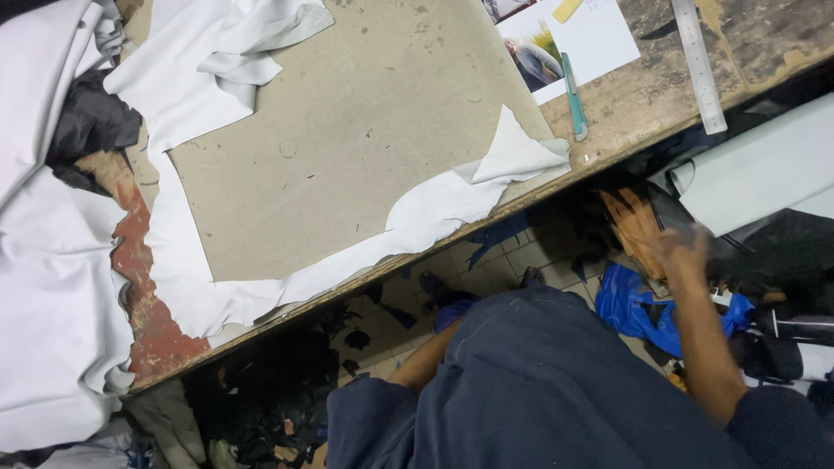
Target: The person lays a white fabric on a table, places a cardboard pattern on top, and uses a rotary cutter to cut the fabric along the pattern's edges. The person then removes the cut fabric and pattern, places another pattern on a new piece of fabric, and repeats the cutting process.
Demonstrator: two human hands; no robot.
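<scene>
Right hand (685, 247) down below the bench edge, at about 4 o'clock in the head view, blurred w/ motion. Can't tell how far open, and no clear hold on anything. Nearest thing: a brown wooden bundle (632, 227), just beside the hand at its 10 o'clock, maybe touching, too smeared to say. Long axis of that bundle running roughly 11-to-5, so lying nearly along the forearm line, not across it. Blue plastic bag (638, 306) right under the wrist at 7 o'clock.

Left hand not really showing, only a bare forearm (423, 360) poking out of the dark sleeve near 6 o'clock, well apart from the bundle. So right side clearly the nearer one.

Up top on the bench: white leather sheet (200, 287) wrapping a grey cardboard pattern (347, 148), teal craft knife (573, 97) & steel ruler (699, 61) toward 1 o'clock, both untouched.
</scene>
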